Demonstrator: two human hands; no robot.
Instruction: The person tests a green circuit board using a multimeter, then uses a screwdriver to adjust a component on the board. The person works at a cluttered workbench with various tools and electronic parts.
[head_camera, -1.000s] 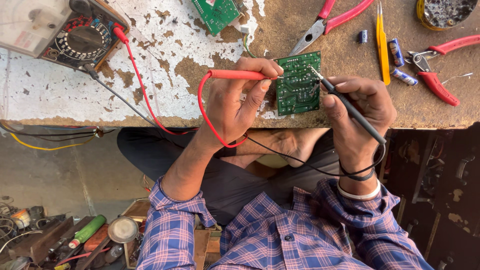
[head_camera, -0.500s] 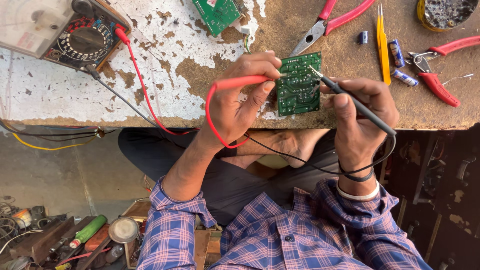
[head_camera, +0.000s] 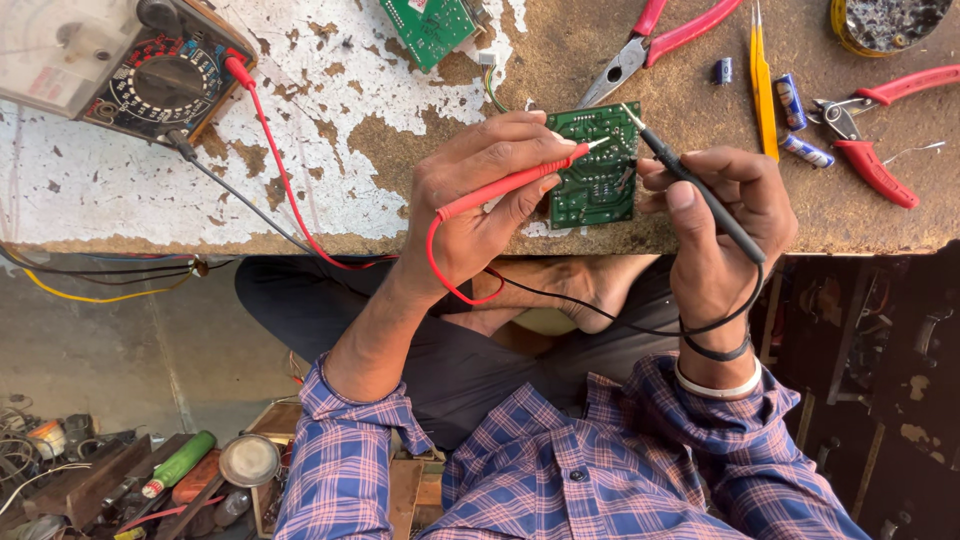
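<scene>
My left hand grips a red test probe like a pen; its metal tip touches a small green circuit board lying near the bench's front edge. My right hand holds a black test probe, with its tip at the board's top right corner. Red and black leads run from the probes to an analogue multimeter at the far left of the bench.
On the worn bench lie red-handled pliers, red-handled cutters, yellow tweezers, small blue capacitors, a round tin and a second green board. Tools and clutter cover the floor at lower left.
Both probe tips have shifted slightly on the board: the red tip now rests near the board's upper middle and the black tip has moved up to the top right corner.
</scene>
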